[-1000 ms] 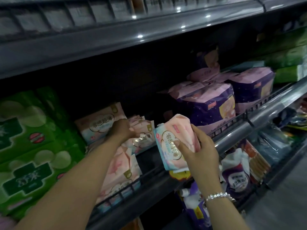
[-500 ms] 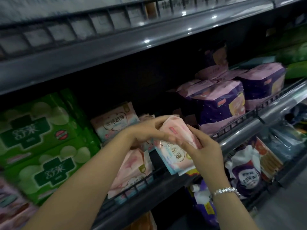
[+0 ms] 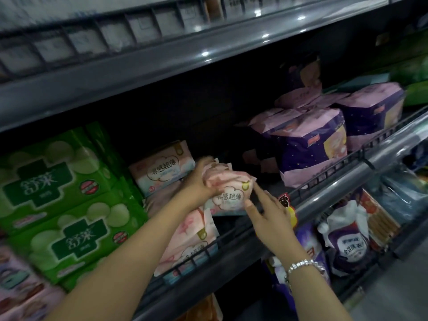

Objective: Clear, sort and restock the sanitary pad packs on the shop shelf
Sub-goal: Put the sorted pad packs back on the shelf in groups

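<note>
A pink and white pad pack (image 3: 231, 193) with a cloud label sits over the middle shelf, among other pink packs. My left hand (image 3: 199, 181) grips its top left side, fingers curled over it. My right hand (image 3: 266, 212) touches its lower right corner with straight, spread fingers. More pink packs lie around it: one (image 3: 162, 167) stands behind to the left, another (image 3: 192, 237) leans against the wire shelf rail (image 3: 231, 242) below my left forearm. Purple and pink packs (image 3: 310, 144) stand further right on the same shelf.
Green packs (image 3: 58, 193) are stacked at the left. A dark gap lies between the pink and purple packs. The grey upper shelf (image 3: 162, 59) overhangs above. The shelf below holds purple pouches (image 3: 347, 242) and other goods.
The pink pack has moved left and back onto the shelf, turned label-forward. My left hand now grips it from the top; my right hand has let go and only touches its corner.
</note>
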A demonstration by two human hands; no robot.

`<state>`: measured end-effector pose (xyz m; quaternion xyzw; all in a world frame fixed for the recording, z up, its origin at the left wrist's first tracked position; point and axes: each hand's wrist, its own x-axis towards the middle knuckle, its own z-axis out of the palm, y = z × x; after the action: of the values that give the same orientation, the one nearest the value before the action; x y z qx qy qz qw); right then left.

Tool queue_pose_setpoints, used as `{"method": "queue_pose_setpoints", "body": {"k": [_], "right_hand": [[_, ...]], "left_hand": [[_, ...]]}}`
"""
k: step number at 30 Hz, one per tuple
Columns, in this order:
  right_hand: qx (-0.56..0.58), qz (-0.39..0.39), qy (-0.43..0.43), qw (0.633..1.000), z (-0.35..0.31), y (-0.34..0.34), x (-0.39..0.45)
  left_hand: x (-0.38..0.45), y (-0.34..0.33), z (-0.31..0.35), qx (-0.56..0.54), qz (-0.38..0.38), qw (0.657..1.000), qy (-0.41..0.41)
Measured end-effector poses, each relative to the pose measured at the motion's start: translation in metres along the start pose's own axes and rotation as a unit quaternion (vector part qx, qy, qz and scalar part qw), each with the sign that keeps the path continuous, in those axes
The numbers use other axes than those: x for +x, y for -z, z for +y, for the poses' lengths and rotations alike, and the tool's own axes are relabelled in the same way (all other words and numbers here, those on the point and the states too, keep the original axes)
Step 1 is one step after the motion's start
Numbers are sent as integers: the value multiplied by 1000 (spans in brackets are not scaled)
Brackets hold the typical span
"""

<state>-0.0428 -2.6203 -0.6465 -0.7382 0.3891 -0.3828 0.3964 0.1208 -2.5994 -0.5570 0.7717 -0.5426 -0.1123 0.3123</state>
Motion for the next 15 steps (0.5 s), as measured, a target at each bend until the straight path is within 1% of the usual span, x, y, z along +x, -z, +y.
{"method": "queue_pose_setpoints", "body": {"k": [2, 5, 6, 8, 9, 12, 13, 15], "right_hand": [[-60, -31, -13, 998, 5, -4, 0], [-152, -51, 9, 987, 9, -10, -1], [-173, -54, 15, 983, 10, -11, -1], [-199, -50, 26, 978, 11, -14, -2], [-206, -47, 32, 977, 12, -15, -2], [-219, -41, 46, 974, 15, -17, -4], [-227, -43, 49, 972, 16, -17, -4], [-236, -47, 53, 969, 19, -18, -5]], "left_hand": [[2, -1, -6, 106, -8, 994, 18], [4, -5, -4, 219, -11, 974, 57], [4, -7, -2, 277, -15, 959, 60], [10, -12, 0, 386, -26, 922, 31], [13, -14, 1, 407, -35, 913, 4], [22, -20, 2, 395, -93, 911, -69], [24, -22, 1, 396, -111, 908, -73], [28, -24, -5, 396, -124, 908, -55]]}}
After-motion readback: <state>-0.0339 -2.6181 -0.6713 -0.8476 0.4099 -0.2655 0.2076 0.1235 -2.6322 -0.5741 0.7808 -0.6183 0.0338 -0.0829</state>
